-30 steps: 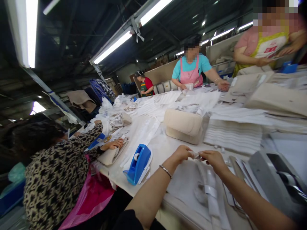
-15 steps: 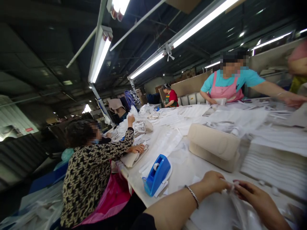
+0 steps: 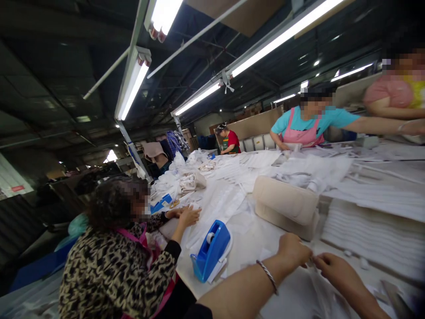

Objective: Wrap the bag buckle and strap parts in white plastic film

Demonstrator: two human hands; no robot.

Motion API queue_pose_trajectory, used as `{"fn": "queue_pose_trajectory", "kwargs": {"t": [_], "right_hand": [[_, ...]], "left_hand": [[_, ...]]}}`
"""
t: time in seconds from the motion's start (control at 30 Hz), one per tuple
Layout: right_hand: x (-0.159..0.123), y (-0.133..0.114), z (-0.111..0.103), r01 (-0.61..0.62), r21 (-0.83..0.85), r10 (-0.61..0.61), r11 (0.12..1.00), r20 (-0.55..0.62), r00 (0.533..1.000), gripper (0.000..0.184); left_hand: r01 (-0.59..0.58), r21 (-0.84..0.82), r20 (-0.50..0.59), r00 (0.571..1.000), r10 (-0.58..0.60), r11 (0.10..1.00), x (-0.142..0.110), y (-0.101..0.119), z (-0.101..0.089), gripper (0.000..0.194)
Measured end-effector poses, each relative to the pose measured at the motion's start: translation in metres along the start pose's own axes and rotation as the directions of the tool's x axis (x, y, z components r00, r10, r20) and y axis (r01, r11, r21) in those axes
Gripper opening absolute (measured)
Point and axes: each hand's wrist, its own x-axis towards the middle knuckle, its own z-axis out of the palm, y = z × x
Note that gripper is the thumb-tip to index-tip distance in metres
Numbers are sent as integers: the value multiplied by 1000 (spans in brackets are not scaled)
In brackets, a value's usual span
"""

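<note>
Pinched fingertip to fingertip, the left hand (image 3: 294, 251) and the right hand (image 3: 332, 266) meet over the near edge of the pale work surface (image 3: 252, 230), both closed on a small piece of thin white fabric (image 3: 311, 261) held between them; it is too small and blurred to say more about its shape. A thin silver bangle (image 3: 267, 274) circles the left wrist. Compared with a second ago the hands have kept the same pinch and the same spot, while the view has lifted toward the ceiling, so the white strips that lay under the hands are now mostly cut off at the bottom; the work in hand looks unchanged.

Just left of the left forearm stands a glossy blue plastic tape dispenser (image 3: 210, 250) with a small roll in it. Beyond the hands lies a padded cream fabric panel with rounded corners (image 3: 285, 206), soft and quilted-looking, and to its right a ribbed stack of folded white fabric (image 3: 372, 235). At the left edge sits a co-worker in a leopard-print top (image 3: 116, 270), one hand flat on loose white pieces. Toward the far edge a person in a teal shirt and pink apron (image 3: 308, 124) reaches across flat white sheets.
</note>
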Motion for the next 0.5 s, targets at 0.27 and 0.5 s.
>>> {"fn": "queue_pose_trajectory", "kwargs": {"t": [0.27, 0.5], "right_hand": [[-7, -23, -17, -108, -29, 110, 994, 83, 990, 23], [-9, -20, -12, -76, 75, 74, 994, 36, 997, 24]], "left_hand": [[-165, 169, 140, 980, 142, 972, -19, 10, -34, 20], [-310, 149, 138, 947, 290, 939, -28, 11, -64, 10]]}}
